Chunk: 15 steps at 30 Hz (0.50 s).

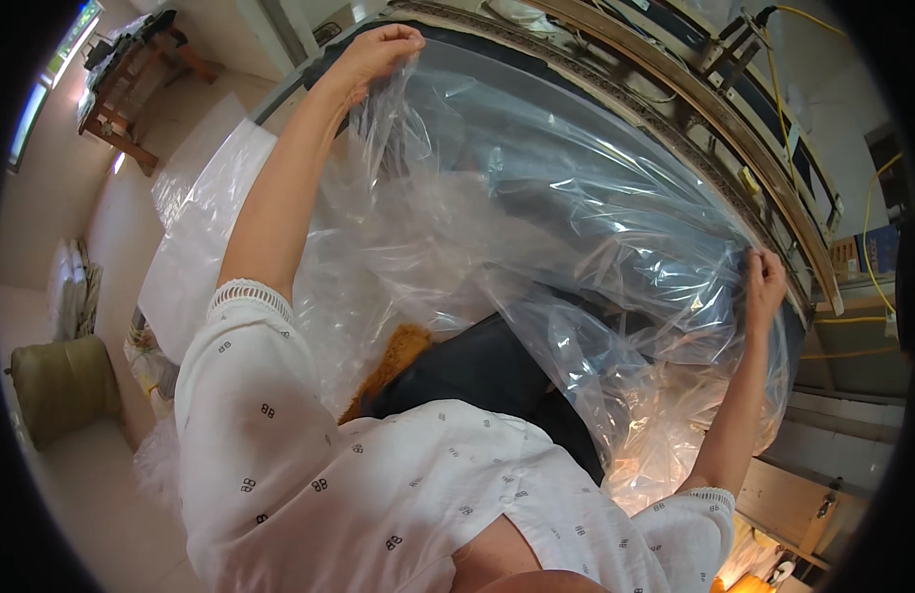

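Observation:
A large sheet of clear plastic film (pixel 566 188) hangs between my two raised hands and drapes down over my lap. My left hand (pixel 383 54), at the far left, pinches one gathered part of its upper edge. Far to the right, my right hand (pixel 764 279) grips the film's other end, its fingers closed at the edge of a dark work surface (pixel 477 69). Between the hands the film is wrinkled and shiny, lying partly over that surface. Black cloth (pixel 467 371) on my lap shows beneath it.
Beyond the work surface runs a long machine frame with a wooden rail (pixel 665 59) and yellow cables (pixel 774 69). A wooden table (pixel 131 89) stands at the far left. An olive cushioned seat (pixel 67 390) is at the left, and a wooden box (pixel 788 499) at the lower right.

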Each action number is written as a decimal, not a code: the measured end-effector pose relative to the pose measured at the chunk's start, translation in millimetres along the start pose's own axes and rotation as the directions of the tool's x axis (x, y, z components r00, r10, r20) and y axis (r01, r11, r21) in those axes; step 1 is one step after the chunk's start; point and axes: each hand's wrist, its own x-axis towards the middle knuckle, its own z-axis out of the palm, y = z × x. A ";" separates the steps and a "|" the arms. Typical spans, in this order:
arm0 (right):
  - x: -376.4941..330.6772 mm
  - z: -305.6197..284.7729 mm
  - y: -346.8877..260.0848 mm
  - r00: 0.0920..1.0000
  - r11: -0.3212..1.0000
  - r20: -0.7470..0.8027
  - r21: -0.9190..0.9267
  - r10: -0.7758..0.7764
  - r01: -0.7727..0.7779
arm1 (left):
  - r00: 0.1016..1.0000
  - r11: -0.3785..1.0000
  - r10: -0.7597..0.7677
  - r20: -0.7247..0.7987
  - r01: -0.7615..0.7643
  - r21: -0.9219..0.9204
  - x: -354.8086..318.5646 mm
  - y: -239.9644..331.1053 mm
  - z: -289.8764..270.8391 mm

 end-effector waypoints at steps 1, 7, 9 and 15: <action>5.2 -12.3 0.3 0.982 0.965 -0.021 -0.189 -0.187 0.180 | 1.000 1.000 0.001 0.003 -0.001 -0.001 2.6 5.8 8.5; 29.8 -52.2 30.1 0.915 0.719 -0.064 0.642 0.398 -0.267 | 0.960 0.906 0.267 -0.083 -0.279 -0.317 37.5 3.0 77.5; 8.0 -28.5 67.4 0.935 0.923 -0.175 0.291 0.309 -0.251 | 0.863 0.896 0.443 -0.241 -0.424 0.131 59.7 -36.3 118.7; -12.5 -16.3 108.2 0.844 0.859 -0.272 0.373 0.463 -0.351 | 0.910 0.958 0.282 -0.304 -0.283 0.041 72.3 -22.1 182.0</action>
